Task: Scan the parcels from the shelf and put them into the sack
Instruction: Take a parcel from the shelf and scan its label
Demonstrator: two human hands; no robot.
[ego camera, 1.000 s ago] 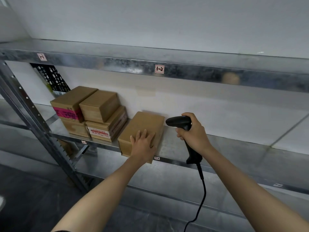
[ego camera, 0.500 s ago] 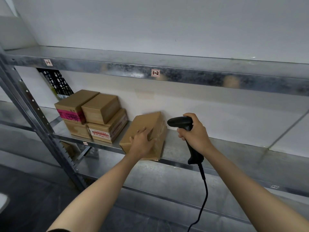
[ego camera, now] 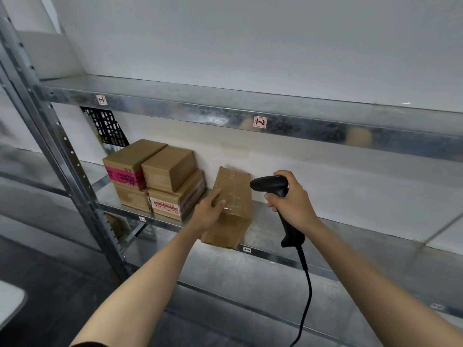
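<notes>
1. Cardboard parcel (ego camera: 231, 206) is standing tipped up at the near lip of the shelf (ego camera: 338, 249), just right of the stacked boxes (ego camera: 160, 179). The left hand (ego camera: 209, 212) is gripping its left side, fingers curling onto the taped face.
2. The right hand (ego camera: 293, 201) is wrapping round the grip of the black scanner (ego camera: 271, 186), whose head is pointing at the parcel from just beside its right edge. The cable (ego camera: 307, 284) is hanging down.
3. The parcel is jutting partly over the shelf lip under a one-sided grip, so a loosening hand could be sending it to the floor. No label is showing on the taped face, so a scan may be failing until another face is turning toward the scanner. The sack is not in view.
4. A second ago the parcel was lying flat under a spread palm. Now it is rearing up steeply, while the scanner is sitting in much the same spot.
</notes>
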